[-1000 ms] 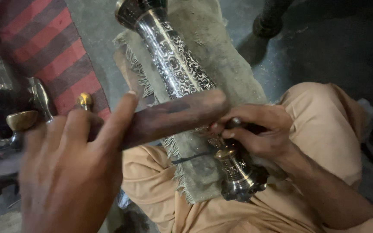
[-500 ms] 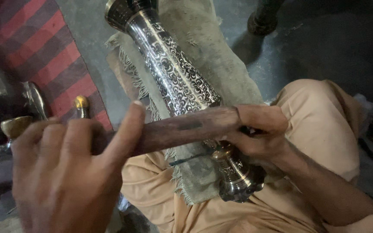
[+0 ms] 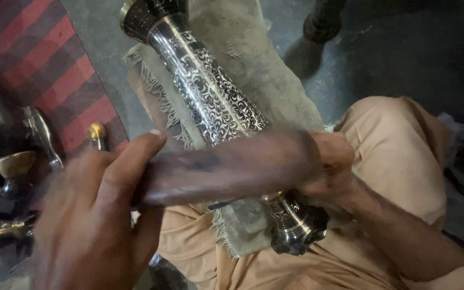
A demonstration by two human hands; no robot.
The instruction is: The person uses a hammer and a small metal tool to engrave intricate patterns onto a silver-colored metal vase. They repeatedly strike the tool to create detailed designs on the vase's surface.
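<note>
Both hands clamp the ends of a long brown stick (image 3: 226,169), blurred with motion, lying crosswise over an engraved metal vase (image 3: 210,102); the left hand (image 3: 89,225) fills the near left, fingers wrapped round the stick's left end and thumb stretched along its top; the right hand (image 3: 326,164) is closed over the right end, its forearm running off to the near right. The vase lies tilted on a frayed greenish cloth (image 3: 259,64) draped over the person's lap in pale orange trousers (image 3: 393,156), flared mouth at the far side, dark base at the near side below the stick; left of it lies a red and dark striped mat (image 3: 44,70) with brass and silvery metalware (image 3: 17,166); the floor (image 3: 404,48) is dim grey concrete.
</note>
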